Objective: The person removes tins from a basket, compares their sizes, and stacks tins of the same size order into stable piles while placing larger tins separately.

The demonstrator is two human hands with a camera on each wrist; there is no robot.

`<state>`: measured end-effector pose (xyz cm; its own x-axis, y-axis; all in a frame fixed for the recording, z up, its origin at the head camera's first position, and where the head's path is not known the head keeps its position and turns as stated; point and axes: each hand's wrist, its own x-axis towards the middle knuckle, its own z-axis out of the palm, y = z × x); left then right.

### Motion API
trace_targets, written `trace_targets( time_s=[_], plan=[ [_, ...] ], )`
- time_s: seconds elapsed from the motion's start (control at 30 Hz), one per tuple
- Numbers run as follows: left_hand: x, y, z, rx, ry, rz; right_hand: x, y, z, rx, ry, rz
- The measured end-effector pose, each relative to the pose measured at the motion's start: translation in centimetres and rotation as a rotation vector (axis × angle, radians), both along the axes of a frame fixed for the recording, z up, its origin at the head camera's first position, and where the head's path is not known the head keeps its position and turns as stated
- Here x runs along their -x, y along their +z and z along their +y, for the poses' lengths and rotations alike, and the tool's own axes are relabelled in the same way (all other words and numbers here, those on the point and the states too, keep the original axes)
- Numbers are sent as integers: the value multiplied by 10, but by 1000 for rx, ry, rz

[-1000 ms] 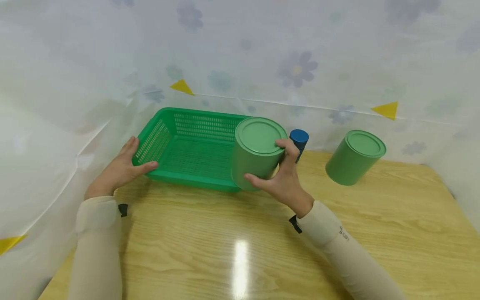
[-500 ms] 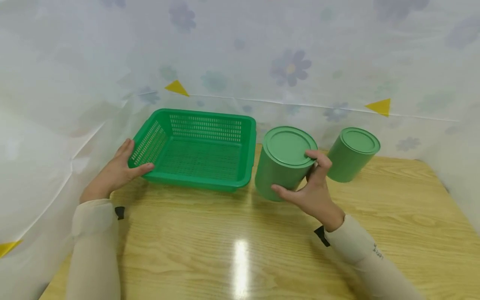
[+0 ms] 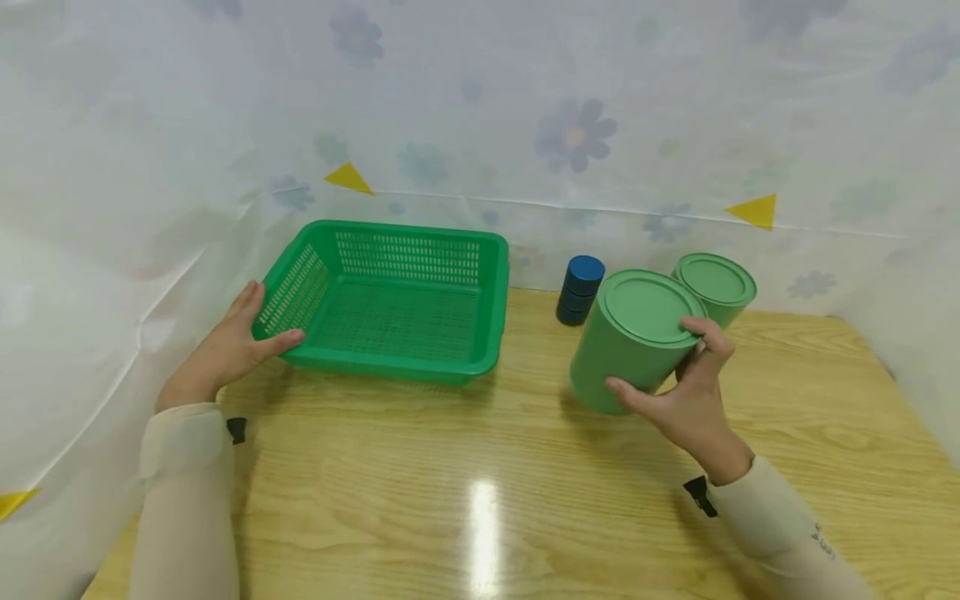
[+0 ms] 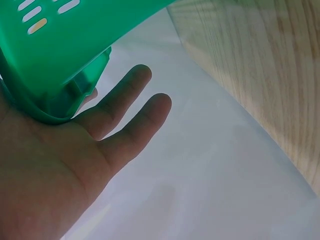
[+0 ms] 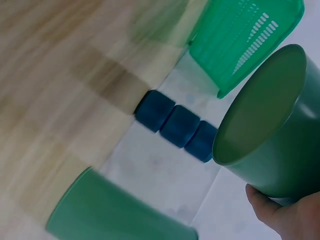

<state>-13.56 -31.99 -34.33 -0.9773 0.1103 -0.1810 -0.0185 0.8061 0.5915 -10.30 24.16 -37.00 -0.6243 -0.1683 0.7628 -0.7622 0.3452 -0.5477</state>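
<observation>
In the head view my right hand [image 3: 690, 408] holds a large green lidded can [image 3: 626, 358], thumb on the near side and fingers at the lid's rim. The can tilts slightly above the table; the right wrist view shows its round bottom end [image 5: 265, 110]. My left hand [image 3: 225, 350] rests against the left front corner of a green plastic basket [image 3: 390, 362], its thumb along the front rim. In the left wrist view two fingers [image 4: 135, 125] extend straight beside the basket corner [image 4: 55, 90]; the others are mostly hidden.
A dark blue ribbed cylinder [image 3: 579, 292] of stacked sections stands by the back sheet, left of the held can. A second green can [image 3: 716, 283] stands behind it, partly covered. The wooden table [image 3: 420, 475] meets a white flowered sheet [image 3: 465, 125].
My right hand has carried the can rightward from in front of the basket's right end, past the blue cylinder, which shows again. My left hand stays at the basket corner.
</observation>
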Motion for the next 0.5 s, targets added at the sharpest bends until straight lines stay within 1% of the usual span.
trace_targets(
  time_s=[0.1,0.27,0.4,0.5],
  plan=[
    [-1,0,0,-3,1,0,-2,-3,13,23,-25,-18],
    [-1,-1,-1,-2,2,-3,-4,-9,38,52,-53,-18],
    [-1,-1,-1,0,0,-4,-10,-12,58,63,-78,-45],
    [0,-1,-1,0,-3,-5,-15,-15,73,65,-112,-81]
  ],
)
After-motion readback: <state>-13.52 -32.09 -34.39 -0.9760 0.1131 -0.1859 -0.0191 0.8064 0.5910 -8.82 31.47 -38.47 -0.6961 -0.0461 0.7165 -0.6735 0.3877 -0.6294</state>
